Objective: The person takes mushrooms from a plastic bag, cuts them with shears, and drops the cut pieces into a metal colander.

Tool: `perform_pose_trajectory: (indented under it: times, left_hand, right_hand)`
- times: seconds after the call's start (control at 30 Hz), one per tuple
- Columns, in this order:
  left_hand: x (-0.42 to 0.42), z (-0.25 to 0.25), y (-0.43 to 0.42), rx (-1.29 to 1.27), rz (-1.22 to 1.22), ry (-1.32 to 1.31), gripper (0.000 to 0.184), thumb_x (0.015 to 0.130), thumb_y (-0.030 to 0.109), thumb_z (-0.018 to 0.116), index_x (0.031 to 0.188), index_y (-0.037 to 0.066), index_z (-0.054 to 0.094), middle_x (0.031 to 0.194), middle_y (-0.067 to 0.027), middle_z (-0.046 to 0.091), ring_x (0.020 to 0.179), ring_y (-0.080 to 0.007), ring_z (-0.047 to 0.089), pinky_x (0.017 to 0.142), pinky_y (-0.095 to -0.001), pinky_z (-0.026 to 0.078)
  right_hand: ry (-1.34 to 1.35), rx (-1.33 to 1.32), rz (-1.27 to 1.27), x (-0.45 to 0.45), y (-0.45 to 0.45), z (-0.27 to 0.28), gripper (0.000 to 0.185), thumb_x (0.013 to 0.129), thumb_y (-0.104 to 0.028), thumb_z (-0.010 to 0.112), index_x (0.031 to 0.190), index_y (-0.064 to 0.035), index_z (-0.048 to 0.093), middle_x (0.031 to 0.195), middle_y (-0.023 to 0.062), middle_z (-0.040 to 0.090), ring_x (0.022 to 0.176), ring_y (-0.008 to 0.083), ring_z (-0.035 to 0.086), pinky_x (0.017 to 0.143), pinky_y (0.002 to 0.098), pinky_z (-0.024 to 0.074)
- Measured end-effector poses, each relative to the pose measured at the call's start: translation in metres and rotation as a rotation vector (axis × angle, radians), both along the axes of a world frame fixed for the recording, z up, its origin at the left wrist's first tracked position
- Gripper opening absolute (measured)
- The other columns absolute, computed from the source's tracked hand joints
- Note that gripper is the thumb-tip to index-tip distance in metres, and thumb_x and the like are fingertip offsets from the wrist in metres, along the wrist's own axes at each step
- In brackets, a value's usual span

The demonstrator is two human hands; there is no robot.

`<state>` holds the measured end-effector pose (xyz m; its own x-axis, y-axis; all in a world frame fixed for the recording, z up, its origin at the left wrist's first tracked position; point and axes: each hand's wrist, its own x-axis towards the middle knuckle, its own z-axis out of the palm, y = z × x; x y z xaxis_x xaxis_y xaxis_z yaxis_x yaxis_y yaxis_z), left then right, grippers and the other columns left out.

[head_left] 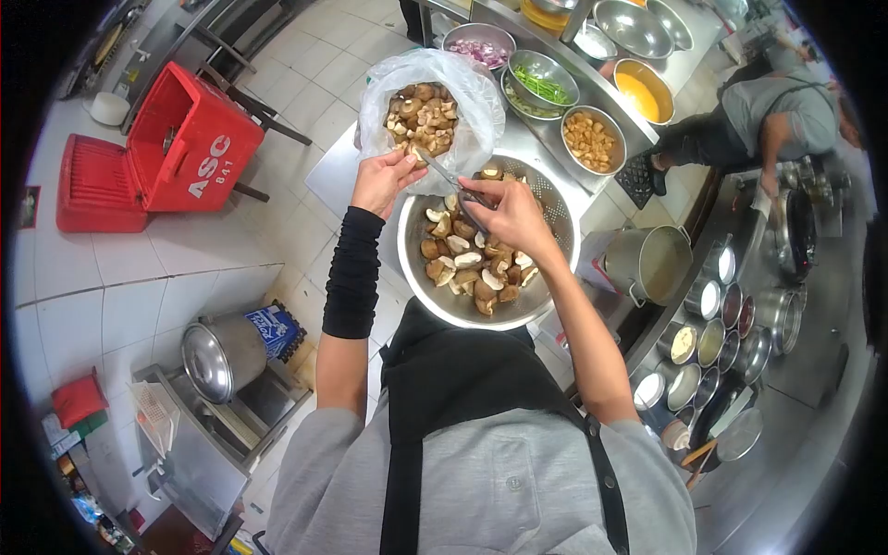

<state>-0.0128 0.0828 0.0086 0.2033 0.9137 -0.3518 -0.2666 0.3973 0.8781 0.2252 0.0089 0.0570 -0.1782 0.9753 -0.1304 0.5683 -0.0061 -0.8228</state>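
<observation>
My right hand (511, 215) is closed around the dark handles of a pair of scissors (442, 172), whose blades point toward my left hand. Between the fingertips of my left hand (380, 183), a mushroom (418, 157) is pinched close to the blade tips; the fingers partly hide it. Under my hands a perforated metal colander (407, 268) holds several brown mushrooms (460, 242), some showing pale cut faces. Just beyond stands a clear plastic bag (481, 97) with cut mushroom pieces (424, 113) in it. A black sleeve covers my left forearm.
Bowls of chopped purple onion (478, 46), green vegetables (544, 85) and browned cubes (592, 139) stand beyond the colander. A large pot (647, 264) is at right, near seasoning containers (710, 342). A co-worker (782, 111) stands at the stove. A red cooler (190, 139) sits left.
</observation>
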Motion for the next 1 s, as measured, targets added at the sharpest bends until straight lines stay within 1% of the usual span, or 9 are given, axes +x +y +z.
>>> perform_pose_trajectory:
  times: [0.13,0.23,0.37,0.47,0.6,0.77,0.8,0.93,1.0]
  left_hand:
    - [0.004,0.007,0.008,-0.069,0.126,0.042,0.034,0.099,0.002,0.06,0.127,-0.016,0.056,0.123,-0.0156,0.065,0.11,-0.0224,0.065,0.101,-0.0353,0.056]
    - [0.004,0.016,0.004,-0.004,0.169,0.033,0.036,0.098,0.001,0.061,0.129,-0.014,0.056,0.123,-0.0152,0.065,0.109,-0.0208,0.066,0.097,-0.0329,0.056]
    - [0.016,0.021,-0.023,0.116,0.052,0.087,0.04,0.098,0.003,0.063,0.136,-0.008,0.058,0.12,-0.0106,0.068,0.1,-0.0139,0.065,0.089,-0.0267,0.054]
    - [0.034,0.024,-0.051,0.13,-0.043,0.173,0.034,0.097,0.005,0.065,0.128,-0.007,0.066,0.105,-0.0057,0.073,0.089,-0.0101,0.066,0.082,-0.0234,0.052]
    - [0.044,0.015,-0.075,0.099,-0.301,0.302,0.027,0.099,0.007,0.063,0.12,-0.009,0.069,0.107,-0.0069,0.073,0.096,-0.01,0.065,0.088,-0.0245,0.052]
    - [0.043,0.002,-0.081,0.007,-0.531,0.245,0.023,0.099,0.006,0.061,0.115,-0.009,0.069,0.106,-0.0072,0.073,0.095,-0.011,0.066,0.088,-0.0255,0.052]
    - [0.042,-0.006,-0.083,-0.043,-0.555,0.208,0.024,0.1,0.006,0.061,0.116,-0.009,0.069,0.106,-0.0074,0.073,0.096,-0.0114,0.066,0.088,-0.026,0.053]
    - [0.04,-0.019,-0.088,-0.218,-0.592,0.009,0.029,0.101,0.009,0.061,0.123,-0.01,0.064,0.113,-0.0085,0.07,0.1,-0.0134,0.067,0.092,-0.0273,0.053]
    - [0.038,-0.037,-0.091,-0.269,-0.611,0.002,0.037,0.102,0.012,0.062,0.132,-0.01,0.059,0.118,-0.0081,0.069,0.101,-0.0135,0.067,0.092,-0.0268,0.054]
  right_hand:
    - [0.222,-0.146,-0.049,0.004,-0.002,-0.007,0.041,0.089,-0.018,0.074,0.129,-0.0089,0.071,0.064,-0.0057,0.058,0.058,0.0031,0.046,0.055,0.0251,0.0355]
    - [0.445,-0.205,-0.212,0.002,-0.023,-0.002,0.042,0.089,-0.021,0.077,0.127,-0.0047,0.069,0.068,-0.0051,0.06,0.059,0.0035,0.049,0.055,0.0245,0.0367]
    - [0.228,-0.197,-0.171,0.015,-0.058,-0.001,0.043,0.088,-0.021,0.08,0.125,-0.0039,0.067,0.072,-0.0047,0.061,0.065,0.0046,0.054,0.06,0.023,0.0401]
    - [0.35,-0.161,-0.15,0.022,-0.082,-0.02,0.047,0.086,-0.023,0.082,0.126,-0.0042,0.065,0.077,-0.0021,0.059,0.07,0.0056,0.052,0.062,0.0236,0.0387]
    - [0.276,-0.2,-0.173,0.031,-0.1,-0.009,0.049,0.083,-0.022,0.083,0.125,-0.0032,0.066,0.077,-0.0034,0.057,0.069,0.006,0.047,0.063,0.0234,0.0369]
    - [0.36,-0.272,-0.201,0.044,-0.124,-0.027,0.047,0.083,-0.021,0.083,0.123,-0.0013,0.069,0.073,-0.0051,0.054,0.067,0.0057,0.044,0.062,0.0236,0.0348]
    - [0.261,-0.331,-0.172,0.047,-0.124,-0.011,0.045,0.086,-0.016,0.08,0.126,0.0007,0.069,0.078,-0.0026,0.065,0.07,0.0057,0.054,0.066,0.022,0.0418]
    - [0.431,-0.426,-0.206,0.059,-0.141,-0.032,0.042,0.091,-0.004,0.071,0.131,0.0061,0.065,0.1,0.009,0.077,0.092,0.01,0.071,0.08,0.0218,0.0529]
    - [0.503,-0.386,-0.282,0.061,-0.15,-0.036,0.042,0.089,-0.013,0.076,0.127,0.004,0.068,0.082,0.001,0.07,0.075,0.0058,0.058,0.068,0.0203,0.0442]
